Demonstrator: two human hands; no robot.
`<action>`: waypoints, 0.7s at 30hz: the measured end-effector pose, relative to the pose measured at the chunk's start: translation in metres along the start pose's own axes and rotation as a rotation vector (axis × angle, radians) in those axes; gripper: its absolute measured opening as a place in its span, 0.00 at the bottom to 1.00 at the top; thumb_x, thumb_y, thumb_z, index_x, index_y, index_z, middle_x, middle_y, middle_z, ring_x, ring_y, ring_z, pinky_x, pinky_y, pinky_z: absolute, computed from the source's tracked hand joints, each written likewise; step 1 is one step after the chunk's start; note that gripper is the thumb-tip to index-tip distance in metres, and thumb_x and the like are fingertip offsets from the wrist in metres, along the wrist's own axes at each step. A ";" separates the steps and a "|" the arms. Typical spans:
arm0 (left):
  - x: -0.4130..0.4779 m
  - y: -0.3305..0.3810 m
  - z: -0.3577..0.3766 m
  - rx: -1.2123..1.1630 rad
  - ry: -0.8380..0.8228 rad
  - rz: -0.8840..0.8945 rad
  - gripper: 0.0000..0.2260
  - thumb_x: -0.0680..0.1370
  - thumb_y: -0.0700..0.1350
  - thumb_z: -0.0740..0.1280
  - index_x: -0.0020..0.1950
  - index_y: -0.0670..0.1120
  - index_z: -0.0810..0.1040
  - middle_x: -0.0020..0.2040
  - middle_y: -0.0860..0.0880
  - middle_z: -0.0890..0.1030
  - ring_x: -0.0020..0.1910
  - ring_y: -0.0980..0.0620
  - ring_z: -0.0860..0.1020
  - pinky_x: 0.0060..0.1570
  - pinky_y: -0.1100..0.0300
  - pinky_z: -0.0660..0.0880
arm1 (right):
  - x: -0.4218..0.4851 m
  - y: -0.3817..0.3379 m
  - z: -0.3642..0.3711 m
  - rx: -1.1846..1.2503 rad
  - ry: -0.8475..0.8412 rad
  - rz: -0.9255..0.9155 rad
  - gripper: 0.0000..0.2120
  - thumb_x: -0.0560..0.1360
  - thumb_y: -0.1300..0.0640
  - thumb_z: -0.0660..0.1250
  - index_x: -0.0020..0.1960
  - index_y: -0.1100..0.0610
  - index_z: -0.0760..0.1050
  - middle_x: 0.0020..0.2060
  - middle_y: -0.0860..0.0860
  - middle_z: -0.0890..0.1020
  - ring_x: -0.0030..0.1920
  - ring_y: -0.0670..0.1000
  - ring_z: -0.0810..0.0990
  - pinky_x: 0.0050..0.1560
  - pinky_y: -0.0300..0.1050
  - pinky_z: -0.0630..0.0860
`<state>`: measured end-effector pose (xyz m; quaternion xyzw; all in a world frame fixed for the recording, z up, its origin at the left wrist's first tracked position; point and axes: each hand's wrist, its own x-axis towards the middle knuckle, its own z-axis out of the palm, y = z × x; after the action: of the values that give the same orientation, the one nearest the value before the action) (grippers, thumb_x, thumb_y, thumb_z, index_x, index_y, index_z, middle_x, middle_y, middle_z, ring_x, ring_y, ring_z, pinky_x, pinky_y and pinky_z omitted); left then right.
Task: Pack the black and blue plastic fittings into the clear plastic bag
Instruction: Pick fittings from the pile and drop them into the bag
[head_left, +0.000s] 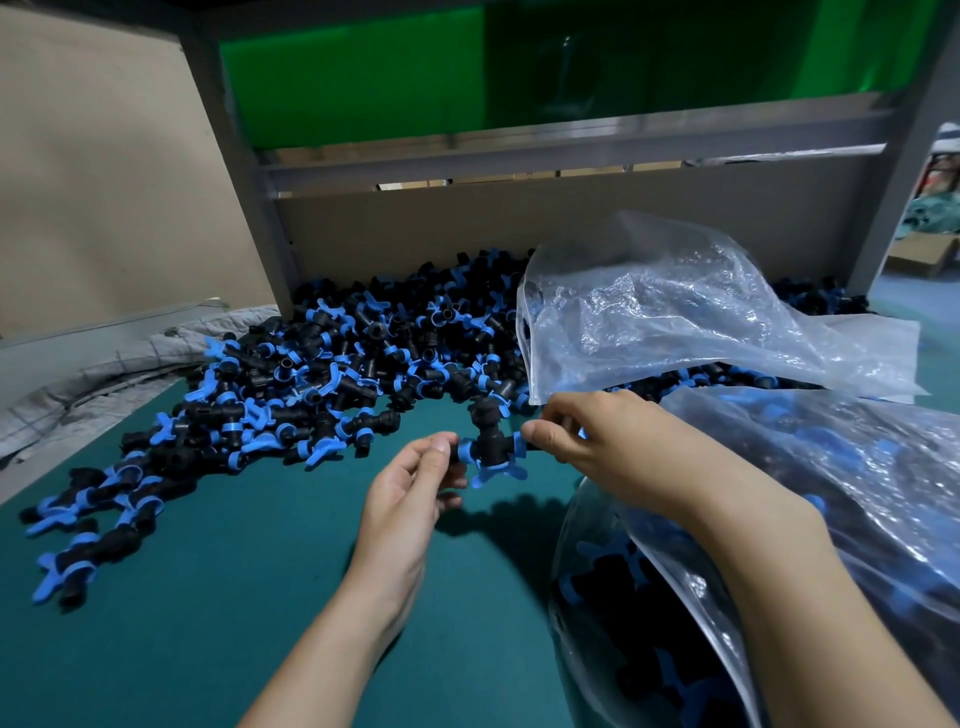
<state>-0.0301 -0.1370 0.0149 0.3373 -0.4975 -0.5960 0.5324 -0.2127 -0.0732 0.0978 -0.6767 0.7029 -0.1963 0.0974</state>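
Note:
A black T-shaped fitting with blue rings and a blue wing handle (491, 447) hangs above the green mat between my hands. My left hand (415, 488) pinches its left end. My right hand (587, 431) pinches its right end and also holds the edge of a clear plastic bag (701, 322) that rises behind it. A large heap of black and blue fittings (322, 374) lies across the mat behind and to the left. A second clear bag (779, 571), partly filled with fittings, sits under my right forearm.
The green mat (208, 597) covers the table. A grey metal frame (249, 208) and a cardboard panel (519, 228) stand behind the heap. Crumpled grey cloth (104, 374) lies at the left edge.

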 end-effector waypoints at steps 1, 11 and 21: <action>0.000 0.000 0.000 -0.023 -0.002 -0.017 0.07 0.80 0.45 0.64 0.49 0.48 0.83 0.42 0.51 0.83 0.39 0.56 0.78 0.41 0.62 0.75 | 0.000 0.000 0.000 0.015 0.001 -0.005 0.13 0.78 0.35 0.59 0.44 0.44 0.72 0.42 0.45 0.80 0.44 0.51 0.78 0.48 0.50 0.76; -0.002 0.004 -0.001 -0.006 -0.054 0.014 0.09 0.80 0.43 0.65 0.49 0.54 0.84 0.42 0.54 0.81 0.40 0.58 0.77 0.43 0.62 0.73 | 0.000 0.003 0.000 -0.023 -0.024 -0.006 0.08 0.79 0.42 0.63 0.51 0.45 0.75 0.43 0.47 0.80 0.45 0.50 0.77 0.48 0.50 0.75; 0.003 0.004 -0.001 -0.207 0.023 -0.161 0.09 0.82 0.39 0.60 0.51 0.47 0.80 0.39 0.52 0.83 0.36 0.56 0.77 0.39 0.62 0.73 | -0.005 -0.006 -0.007 0.056 0.046 -0.009 0.19 0.78 0.35 0.57 0.48 0.47 0.77 0.33 0.44 0.84 0.36 0.40 0.78 0.45 0.45 0.76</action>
<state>-0.0284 -0.1399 0.0191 0.3264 -0.3982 -0.6811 0.5205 -0.2097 -0.0678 0.1058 -0.6721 0.6961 -0.2319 0.0994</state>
